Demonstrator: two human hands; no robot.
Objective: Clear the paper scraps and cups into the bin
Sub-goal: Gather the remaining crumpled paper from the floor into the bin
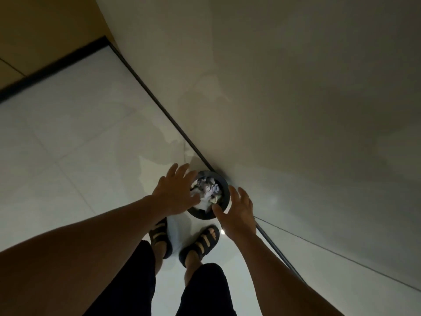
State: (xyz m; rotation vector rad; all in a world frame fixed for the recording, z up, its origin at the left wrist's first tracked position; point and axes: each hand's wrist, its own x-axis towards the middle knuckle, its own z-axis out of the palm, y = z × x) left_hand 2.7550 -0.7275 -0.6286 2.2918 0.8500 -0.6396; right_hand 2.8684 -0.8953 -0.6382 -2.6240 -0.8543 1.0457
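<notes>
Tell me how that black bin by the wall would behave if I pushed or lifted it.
Probably light: the bin looks small and holds mostly crumpled paper. It would likely slide easily, since the tiled floor looks glossy. The paper seems heaped near the rim, so tipping it may spill scraps.

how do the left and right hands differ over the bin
The left hand covers the left rim of the bin, fingers spread flat; the right hand sits by the right rim, fingers slightly curved. The left hand reaches farther forward than the right hand. Both are open and hold nothing.
</notes>
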